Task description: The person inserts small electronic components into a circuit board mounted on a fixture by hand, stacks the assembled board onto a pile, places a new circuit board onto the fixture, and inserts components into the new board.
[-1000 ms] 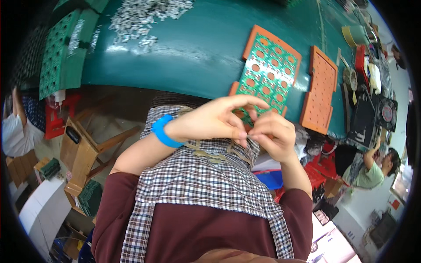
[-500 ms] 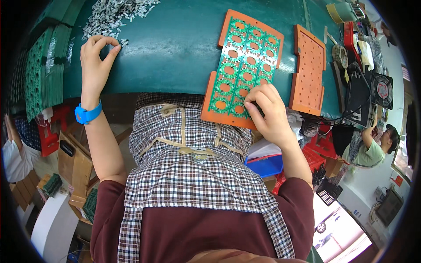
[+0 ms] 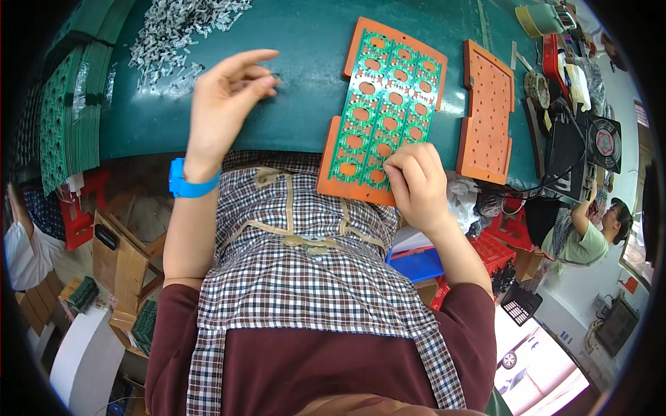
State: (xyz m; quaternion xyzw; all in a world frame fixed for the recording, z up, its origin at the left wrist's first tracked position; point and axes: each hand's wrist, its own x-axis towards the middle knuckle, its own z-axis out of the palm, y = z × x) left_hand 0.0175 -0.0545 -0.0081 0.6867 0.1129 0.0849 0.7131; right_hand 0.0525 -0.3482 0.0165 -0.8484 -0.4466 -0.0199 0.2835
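My left hand (image 3: 232,100), with a blue band at the wrist, is over the table with thumb and fingers pinched together. A small dark part (image 3: 276,78) shows at its fingertips. My right hand (image 3: 420,182) has its fingers curled together over the lower right corner of a green circuit board panel (image 3: 377,125). What those fingertips hold, if anything, is hidden. The panel has rows of oval openings and lies on an orange fixture plate (image 3: 331,182). At the back left is a heap of small grey, partly clear parts (image 3: 173,35).
A second orange plate (image 3: 488,118) with small holes lies to the right. Stacked green panels (image 3: 69,111) stand at the left edge. A black fan (image 3: 605,143) and tools crowd the right. A blue tray (image 3: 418,265) sits below the table edge. Another person (image 3: 583,236) is at far right.
My left hand has moved right, away from the heap of parts, with a small part at its fingertips. My right hand stays by the panel's corner, its fingers curled in more.
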